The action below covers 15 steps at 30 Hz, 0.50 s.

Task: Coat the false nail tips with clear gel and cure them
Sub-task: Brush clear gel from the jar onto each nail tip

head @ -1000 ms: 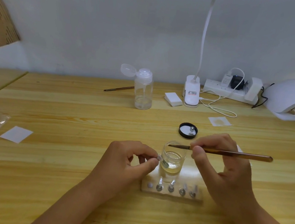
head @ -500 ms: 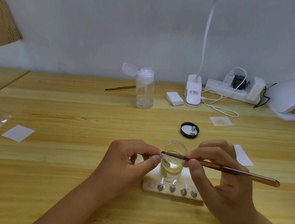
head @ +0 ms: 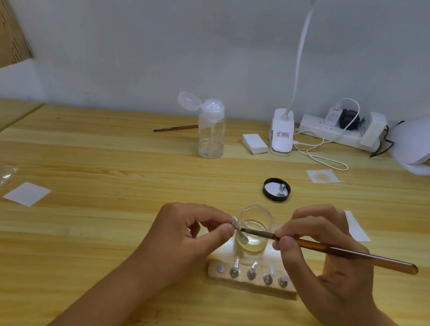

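Judged light and flimsy, best gripped off its face, the nail tip (head: 234,220) is pinched by the left hand (head: 190,234), the brush (head: 347,253) by the right hand (head: 316,260).

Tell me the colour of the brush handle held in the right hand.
The brush handle is translucent amber-brown; head view.

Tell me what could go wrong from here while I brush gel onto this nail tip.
1. The left hand only pinches the nail tip. Pressure from the brush could twist it or smear gel onto the fingers.
2. The open gel jar sits just behind both hands, so a nudge might tip it.
3. The right hand is close beside the wooden holder and could bump the tips standing there.
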### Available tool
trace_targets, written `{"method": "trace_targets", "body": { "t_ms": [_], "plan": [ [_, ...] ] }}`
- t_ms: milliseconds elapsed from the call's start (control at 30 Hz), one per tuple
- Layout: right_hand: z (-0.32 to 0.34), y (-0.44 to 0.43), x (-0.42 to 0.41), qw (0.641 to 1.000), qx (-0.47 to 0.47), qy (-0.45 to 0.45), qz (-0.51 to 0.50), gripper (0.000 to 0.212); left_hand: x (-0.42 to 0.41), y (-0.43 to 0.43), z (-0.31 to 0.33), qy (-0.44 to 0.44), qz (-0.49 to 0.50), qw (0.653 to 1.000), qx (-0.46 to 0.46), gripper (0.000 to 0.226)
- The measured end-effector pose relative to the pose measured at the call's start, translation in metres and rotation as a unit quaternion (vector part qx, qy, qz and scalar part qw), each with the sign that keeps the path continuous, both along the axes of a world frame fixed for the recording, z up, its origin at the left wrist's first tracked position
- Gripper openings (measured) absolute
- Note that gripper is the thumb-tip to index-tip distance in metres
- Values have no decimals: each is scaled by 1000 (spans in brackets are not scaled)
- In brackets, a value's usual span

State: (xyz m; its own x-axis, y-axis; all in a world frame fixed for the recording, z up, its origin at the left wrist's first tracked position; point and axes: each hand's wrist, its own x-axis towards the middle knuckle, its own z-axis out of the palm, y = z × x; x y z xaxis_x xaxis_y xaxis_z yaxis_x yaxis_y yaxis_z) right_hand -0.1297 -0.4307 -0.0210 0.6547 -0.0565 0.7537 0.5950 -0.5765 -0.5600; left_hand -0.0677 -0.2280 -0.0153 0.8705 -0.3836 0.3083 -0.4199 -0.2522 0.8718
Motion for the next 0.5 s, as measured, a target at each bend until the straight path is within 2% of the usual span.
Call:
{"method": "trace_targets", "body": {
  "t_ms": [500],
  "plan": [
    [-1, 1, 0, 1000, -12, -5, 11, 9, 0, 0, 2, -4, 7, 1000, 6, 14]
  ]
}}
